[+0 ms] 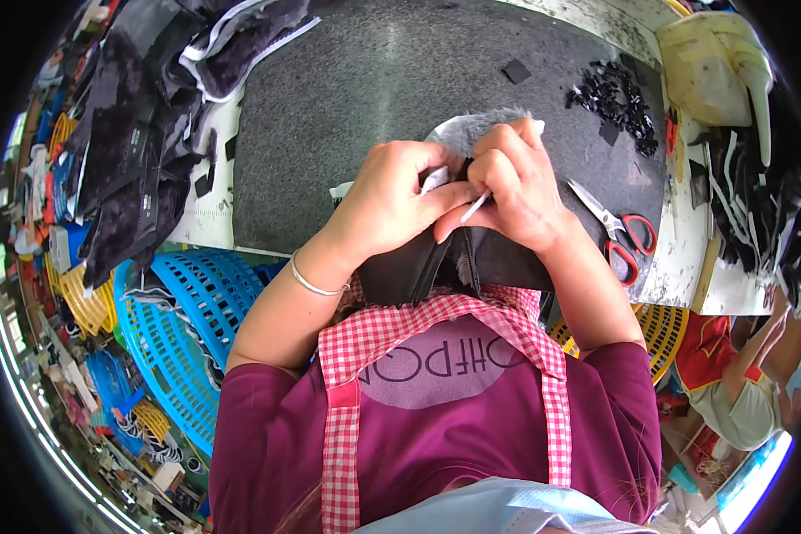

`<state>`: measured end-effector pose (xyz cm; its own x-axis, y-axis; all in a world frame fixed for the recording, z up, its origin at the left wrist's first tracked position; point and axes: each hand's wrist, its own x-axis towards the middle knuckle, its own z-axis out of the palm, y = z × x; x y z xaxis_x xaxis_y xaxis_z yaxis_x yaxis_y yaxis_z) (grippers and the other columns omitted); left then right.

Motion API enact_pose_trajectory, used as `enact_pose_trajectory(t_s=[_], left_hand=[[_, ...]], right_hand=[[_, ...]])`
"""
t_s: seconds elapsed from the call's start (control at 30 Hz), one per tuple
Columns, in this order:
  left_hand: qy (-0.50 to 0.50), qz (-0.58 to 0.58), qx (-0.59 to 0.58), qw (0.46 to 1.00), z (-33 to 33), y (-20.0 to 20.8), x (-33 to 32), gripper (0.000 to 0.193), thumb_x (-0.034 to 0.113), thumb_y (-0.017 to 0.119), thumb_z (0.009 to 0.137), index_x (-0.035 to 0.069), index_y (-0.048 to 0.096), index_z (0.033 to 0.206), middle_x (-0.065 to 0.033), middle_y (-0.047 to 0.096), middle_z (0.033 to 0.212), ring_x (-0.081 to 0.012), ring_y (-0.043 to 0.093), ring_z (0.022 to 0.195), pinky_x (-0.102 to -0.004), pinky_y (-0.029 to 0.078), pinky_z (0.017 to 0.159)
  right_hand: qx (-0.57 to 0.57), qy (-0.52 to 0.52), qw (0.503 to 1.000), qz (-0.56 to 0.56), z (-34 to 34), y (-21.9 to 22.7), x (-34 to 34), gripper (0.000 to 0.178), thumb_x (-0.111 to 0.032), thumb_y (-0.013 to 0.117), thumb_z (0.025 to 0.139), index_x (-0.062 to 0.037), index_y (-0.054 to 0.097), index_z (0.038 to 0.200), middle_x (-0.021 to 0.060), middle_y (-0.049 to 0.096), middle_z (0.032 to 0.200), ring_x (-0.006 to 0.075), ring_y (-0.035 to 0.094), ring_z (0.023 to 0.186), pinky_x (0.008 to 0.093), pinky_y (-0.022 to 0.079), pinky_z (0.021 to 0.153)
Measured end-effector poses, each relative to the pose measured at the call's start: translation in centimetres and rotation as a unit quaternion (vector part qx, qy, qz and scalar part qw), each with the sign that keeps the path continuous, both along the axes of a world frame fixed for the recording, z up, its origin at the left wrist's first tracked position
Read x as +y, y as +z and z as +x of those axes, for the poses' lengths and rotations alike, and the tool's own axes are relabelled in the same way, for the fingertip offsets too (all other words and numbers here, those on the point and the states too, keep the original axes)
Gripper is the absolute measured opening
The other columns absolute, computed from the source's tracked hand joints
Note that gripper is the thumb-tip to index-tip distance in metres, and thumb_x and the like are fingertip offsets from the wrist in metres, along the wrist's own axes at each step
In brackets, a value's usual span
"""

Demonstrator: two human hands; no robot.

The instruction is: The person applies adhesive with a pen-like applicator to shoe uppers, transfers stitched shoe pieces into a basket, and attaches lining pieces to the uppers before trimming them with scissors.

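Both hands are pinched close together over a dark fabric piece [400,271] at the near edge of the work mat. Grey fur [472,129] with a pale edge shows beyond the fingers. Two dark strips, like the sides of a zipper [432,267], hang from the piece toward my apron. My left hand [405,191] grips the piece, with a white edge [434,181] showing beside its thumb. In the fingers of my right hand [516,191] is a narrow white strip [477,206] at the fabric. The fingers hide the exact spot where they meet.
Red-and-black-handled scissors [612,226] lie right of my right forearm. Small black pieces [614,100] are heaped at the far right of the dark mat [329,107]. Dark plush pieces [120,151] hang at left above a blue basket [187,320]. Another person [730,392] is at lower right.
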<state>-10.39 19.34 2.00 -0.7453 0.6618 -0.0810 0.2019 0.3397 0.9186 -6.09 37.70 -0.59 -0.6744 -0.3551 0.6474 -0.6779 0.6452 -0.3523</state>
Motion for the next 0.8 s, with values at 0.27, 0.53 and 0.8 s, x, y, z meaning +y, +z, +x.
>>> enact_pose_trajectory(t_s=[0.27,0.53,0.8], left_hand=[[0.127,0.069,0.039,0.989,0.2,-2.3,-0.6,0.019,0.015,0.076,0.083,-0.001,0.067,0.086,0.0006,0.061,0.065,-0.0035,0.054,0.059,-0.0218,0.042,0.052],[0.117,0.084,0.01,0.989,0.2,-2.3,-0.6,0.018,0.015,0.077,0.082,0.0,0.068,0.085,0.0027,0.061,0.068,-0.0024,0.055,0.063,-0.0208,0.042,0.054],[0.117,0.1,0.0,0.988,0.1,-2.9,-1.0,0.017,0.015,0.078,0.081,0.001,0.068,0.084,0.0034,0.061,0.069,-0.0024,0.054,0.064,-0.0204,0.041,0.055]], right_hand=[[-0.272,-0.032,0.933,-0.233,0.4,1.8,5.6,0.04,-0.032,0.078,0.076,-0.0033,0.06,0.098,0.0075,0.059,0.089,0.0196,0.06,0.083,0.0327,0.048,0.076],[-0.3,-0.269,0.915,0.029,-3.8,-1.4,14.6,0.027,-0.009,0.076,0.074,-0.0035,0.068,0.099,0.0057,0.059,0.082,0.0167,0.057,0.072,0.0305,0.048,0.069],[-0.276,-0.257,0.924,0.06,-4.2,-0.6,15.4,0.024,-0.007,0.075,0.074,-0.0027,0.067,0.097,0.0076,0.058,0.081,0.0181,0.055,0.068,0.033,0.047,0.067]])
